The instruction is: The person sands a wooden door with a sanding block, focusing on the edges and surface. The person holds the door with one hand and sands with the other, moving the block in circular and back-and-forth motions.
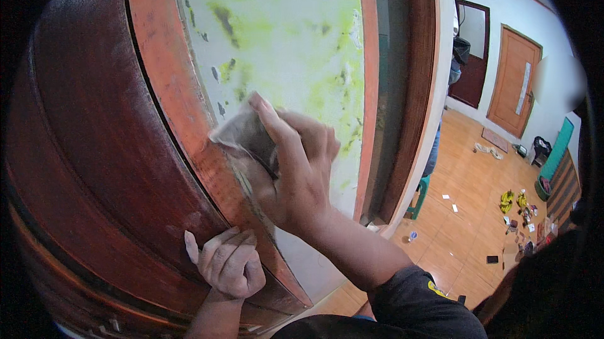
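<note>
My right hand [302,169] grips a grey sheet, apparently sandpaper [242,128], against a pale panel [277,30] mottled with yellow-green patches and bordered by salmon-orange wooden strips [157,37]. The sheet lies over the left strip and the panel's edge, and some fingertips are behind it. My left hand [226,263] is lower left, dusty, its fingers curled on the edge of the dark red-brown wooden door [88,118] where it meets the orange strip.
At right, a tiled floor [440,238] holds bananas [508,200], a phone [492,259], sandals [487,150] and several scattered items. A green stool [415,200] stands behind the frame, near a partly hidden person in blue [431,150]. Two doors [513,81] are beyond.
</note>
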A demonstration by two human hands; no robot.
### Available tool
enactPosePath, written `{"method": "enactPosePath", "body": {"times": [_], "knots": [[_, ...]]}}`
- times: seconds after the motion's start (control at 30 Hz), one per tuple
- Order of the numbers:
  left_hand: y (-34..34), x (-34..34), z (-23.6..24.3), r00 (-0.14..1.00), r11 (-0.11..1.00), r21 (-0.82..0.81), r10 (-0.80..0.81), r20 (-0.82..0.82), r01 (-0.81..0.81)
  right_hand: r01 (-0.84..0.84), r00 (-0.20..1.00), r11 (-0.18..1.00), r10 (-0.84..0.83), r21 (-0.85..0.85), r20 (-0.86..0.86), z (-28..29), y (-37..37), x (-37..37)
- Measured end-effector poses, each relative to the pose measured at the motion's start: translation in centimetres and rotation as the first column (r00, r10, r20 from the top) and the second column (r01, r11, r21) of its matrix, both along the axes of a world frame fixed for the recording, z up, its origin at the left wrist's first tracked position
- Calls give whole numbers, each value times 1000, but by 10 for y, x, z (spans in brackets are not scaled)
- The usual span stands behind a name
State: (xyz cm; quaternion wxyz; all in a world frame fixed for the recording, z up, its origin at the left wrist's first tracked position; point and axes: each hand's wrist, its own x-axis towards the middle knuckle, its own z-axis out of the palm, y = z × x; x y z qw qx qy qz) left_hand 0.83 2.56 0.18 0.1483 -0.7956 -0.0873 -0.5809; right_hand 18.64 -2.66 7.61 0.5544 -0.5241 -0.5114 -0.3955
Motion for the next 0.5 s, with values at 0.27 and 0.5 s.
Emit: {"method": "enactPosePath", "body": {"times": [0.27, 0.5], "knots": [[-1, 1, -2, 1000, 1000, -4, -22, 22, 22, 0, 999, 988, -7, -153, -43, -193, -40, -5], [-2, 2, 0, 1000, 1000, 16, 15, 25, -15, -37, 999, 990, 36, -139, -8, -111, -21, 7]]}}
